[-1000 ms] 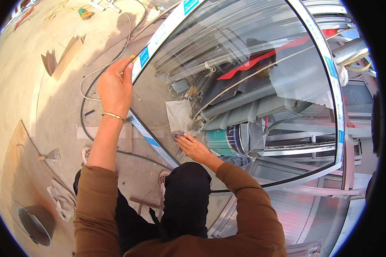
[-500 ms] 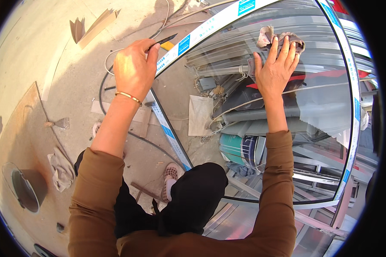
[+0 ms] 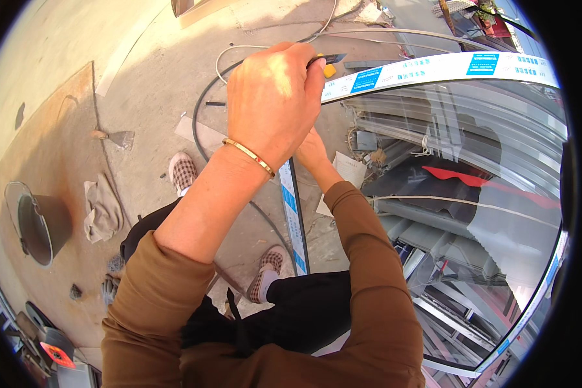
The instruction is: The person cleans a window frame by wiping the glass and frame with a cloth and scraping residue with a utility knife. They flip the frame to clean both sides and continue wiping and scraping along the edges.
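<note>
My left hand [image 3: 271, 103], with a gold bangle at the wrist, is closed on a small knife with a dark pointed blade [image 3: 332, 59]. The blade sticks out past my thumb, over the near-left end of the top edge of a glass pane [image 3: 433, 168]. White and blue printed protective film [image 3: 420, 70] covers the pane's border. My right hand [image 3: 312, 152] reaches to the pane's left corner, beside the filmed side strip [image 3: 291, 200]. Its fingers are hidden behind my left wrist, so whatever they hold cannot be seen.
Grey metal profiles [image 3: 427, 132] lie beneath the pane. At left, a bucket [image 3: 43, 226], a cloth [image 3: 102, 207] and a scraper [image 3: 119, 138] rest on a brown board [image 3: 42, 155]. A black cable [image 3: 197, 123] loops over the concrete. A small yellow thing [image 3: 330, 70] shows near the blade.
My right hand has left the rag on the glass and come left, behind my left wrist. The rag is out of sight. My left hand still grips the knife. The view has shifted.
</note>
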A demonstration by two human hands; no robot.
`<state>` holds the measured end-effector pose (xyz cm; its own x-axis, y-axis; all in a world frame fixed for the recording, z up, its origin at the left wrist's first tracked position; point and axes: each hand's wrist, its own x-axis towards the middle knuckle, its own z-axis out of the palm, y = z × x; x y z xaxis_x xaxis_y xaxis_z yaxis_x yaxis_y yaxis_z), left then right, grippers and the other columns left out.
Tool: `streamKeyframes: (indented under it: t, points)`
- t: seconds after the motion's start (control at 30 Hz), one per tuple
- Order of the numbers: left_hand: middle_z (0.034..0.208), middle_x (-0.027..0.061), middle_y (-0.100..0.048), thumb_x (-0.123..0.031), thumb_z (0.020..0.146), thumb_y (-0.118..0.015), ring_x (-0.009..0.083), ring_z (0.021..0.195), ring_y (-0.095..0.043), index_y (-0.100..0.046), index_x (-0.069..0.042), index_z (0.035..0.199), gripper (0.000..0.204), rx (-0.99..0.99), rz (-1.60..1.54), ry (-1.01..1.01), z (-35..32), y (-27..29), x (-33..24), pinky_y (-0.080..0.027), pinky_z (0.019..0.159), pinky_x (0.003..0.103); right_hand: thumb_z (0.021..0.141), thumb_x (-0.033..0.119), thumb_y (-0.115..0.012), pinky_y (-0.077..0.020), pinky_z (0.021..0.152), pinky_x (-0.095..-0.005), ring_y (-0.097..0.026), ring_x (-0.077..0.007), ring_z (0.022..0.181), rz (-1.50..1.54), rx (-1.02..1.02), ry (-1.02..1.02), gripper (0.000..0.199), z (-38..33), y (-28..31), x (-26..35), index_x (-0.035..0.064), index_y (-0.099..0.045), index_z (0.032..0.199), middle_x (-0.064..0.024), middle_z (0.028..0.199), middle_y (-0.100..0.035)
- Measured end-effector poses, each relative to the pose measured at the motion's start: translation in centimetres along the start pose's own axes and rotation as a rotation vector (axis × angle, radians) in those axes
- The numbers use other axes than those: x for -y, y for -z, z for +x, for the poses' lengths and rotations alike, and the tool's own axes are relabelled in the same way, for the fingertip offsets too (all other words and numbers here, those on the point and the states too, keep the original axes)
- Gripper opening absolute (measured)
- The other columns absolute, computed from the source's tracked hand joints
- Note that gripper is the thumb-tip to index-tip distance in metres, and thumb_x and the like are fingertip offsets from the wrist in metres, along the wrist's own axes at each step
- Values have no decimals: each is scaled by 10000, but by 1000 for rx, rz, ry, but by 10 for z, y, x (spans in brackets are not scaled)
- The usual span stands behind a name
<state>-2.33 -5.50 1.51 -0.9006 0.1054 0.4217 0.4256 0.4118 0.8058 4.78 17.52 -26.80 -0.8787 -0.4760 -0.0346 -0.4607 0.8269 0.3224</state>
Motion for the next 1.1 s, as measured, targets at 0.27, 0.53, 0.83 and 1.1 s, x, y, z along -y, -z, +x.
streamKeyframes:
  t: [0.27, 0.53, 0.83, 1.1]
  points:
    - [799, 173, -755, -217, 975, -695, 284, 637, -711, -800, -23, 1026, 226, -53, 64, -101, -7, 0, 5, -535, 619, 372, 988, 218, -583, -258, 1291, -463, -511, -286, 1416, 396, 92, -56, 244, -11, -8, 28, 51, -673, 1140, -153, 1378, -649]
    - [867, 229, -728, -270, 1022, -630, 438, 737, -710, -651, -48, 1153, 258, -44, 85, -83, -24, 1, 5, -573, 702, 534, 985, 249, -585, -239, 1301, -488, -487, -321, 1429, 162, 284, 131, 251, -230, 22, 124, 54, -651, 1129, -195, 1396, -607]
    - [917, 200, -747, -268, 1010, -660, 359, 847, -744, -693, -57, 1210, 292, 154, -129, 209, -20, 21, -5, -579, 774, 451, 920, 201, -591, -225, 1325, -492, -528, -265, 1389, 437, 678, 271, 298, -486, 83, 213, 84, -725, 1159, -117, 1268, -681]
    - [815, 193, -751, -242, 984, -691, 267, 633, -692, -809, -35, 1050, 247, 54, -63, -64, -18, 10, -28, -520, 617, 360, 898, 123, -616, -246, 1293, -572, -524, -241, 1431, 191, 275, -250, 301, -335, 215, 41, 90, -747, 1166, -50, 1416, -647]
